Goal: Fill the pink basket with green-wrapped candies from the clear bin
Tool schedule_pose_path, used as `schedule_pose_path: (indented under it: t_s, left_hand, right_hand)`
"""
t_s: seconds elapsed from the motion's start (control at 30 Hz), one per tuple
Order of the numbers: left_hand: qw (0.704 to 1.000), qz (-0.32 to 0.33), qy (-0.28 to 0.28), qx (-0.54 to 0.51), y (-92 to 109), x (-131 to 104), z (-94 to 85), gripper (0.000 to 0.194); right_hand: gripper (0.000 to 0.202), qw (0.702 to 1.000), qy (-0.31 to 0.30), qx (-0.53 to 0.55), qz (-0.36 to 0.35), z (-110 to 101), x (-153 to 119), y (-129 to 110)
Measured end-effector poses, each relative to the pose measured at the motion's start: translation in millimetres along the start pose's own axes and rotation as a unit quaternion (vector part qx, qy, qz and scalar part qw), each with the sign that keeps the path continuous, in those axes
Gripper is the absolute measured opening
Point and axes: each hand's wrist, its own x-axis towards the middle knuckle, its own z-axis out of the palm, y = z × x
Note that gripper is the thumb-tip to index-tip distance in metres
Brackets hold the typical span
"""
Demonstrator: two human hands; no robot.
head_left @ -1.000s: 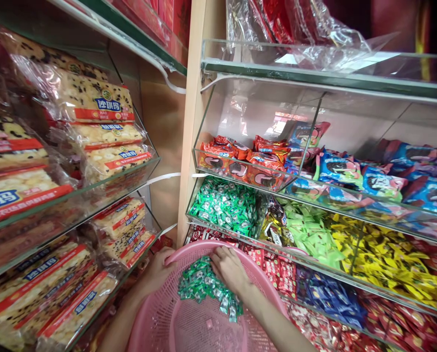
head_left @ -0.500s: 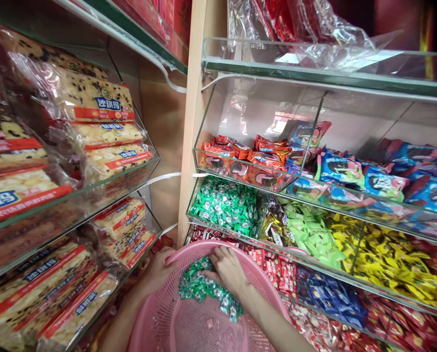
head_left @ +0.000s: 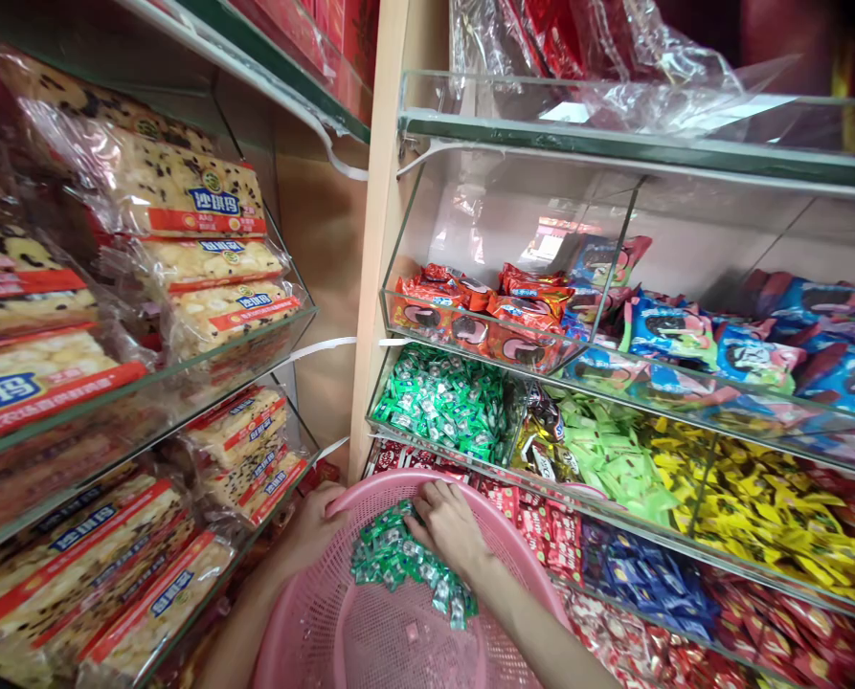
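Note:
A pink plastic basket point(head_left: 542, 584) with perforated sides is in front of me at the bottom of the head view. My left hand point(head_left: 318, 524) is closed round its left rim. Small green-wrapped candies point(head_left: 391, 555) lie in a heap against the basket's far inner wall. My right hand point(head_left: 447, 522) reaches into the basket, its fingers curled down into the right part of that heap. The fingertips are partly hidden, so how many candies they hold does not show.
A glass bin of similar green candies point(head_left: 441, 402) sits just beyond the basket. Light green packets point(head_left: 614, 450) and yellow-wrapped candies point(head_left: 764, 498) fill bins to its right. Packaged pastry bars point(head_left: 190, 182) crowd the left shelves. A wooden post point(head_left: 376, 239) divides the shelves.
The view shifts very slightly. My right hand stays curled in the candies with barely any movement, and my left hand keeps its place on the rim.

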Motion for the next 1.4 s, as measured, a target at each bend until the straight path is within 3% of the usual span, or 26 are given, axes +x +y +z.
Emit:
schedule_pose_path:
  t_s: [0.4,0.6,0.87,1.17,1.4]
  left_hand:
    - [1.0,0.003,-0.016,0.017,-4.6,0.9,-1.4,0.015]
    - [1.0,-0.001,-0.012,0.014,-2.7,1.4,-0.7,0.015]
    - [0.999,0.007,-0.018,0.026,-1.1,-1.3,-1.0,0.017]
    - [1.0,0.01,-0.008,0.013,-3.4,0.0,-0.1,0.013]
    - [1.0,0.007,-0.007,0.022,-3.6,-0.5,-0.6,0.016]
  right_hand:
    - [0.013,0.998,0.06,-0.001,-0.016,4.9,0.0,-3.6]
    - [0.017,0.997,0.06,-0.019,-0.034,5.1,-1.7,-3.4]
    - [0.018,0.997,0.042,0.054,-0.032,2.7,4.1,9.9]
    - [0.018,0.999,0.021,-0.014,-0.029,9.6,4.4,7.7]
    - [0.013,0.999,0.025,-0.008,-0.025,-0.8,7.7,2.4]
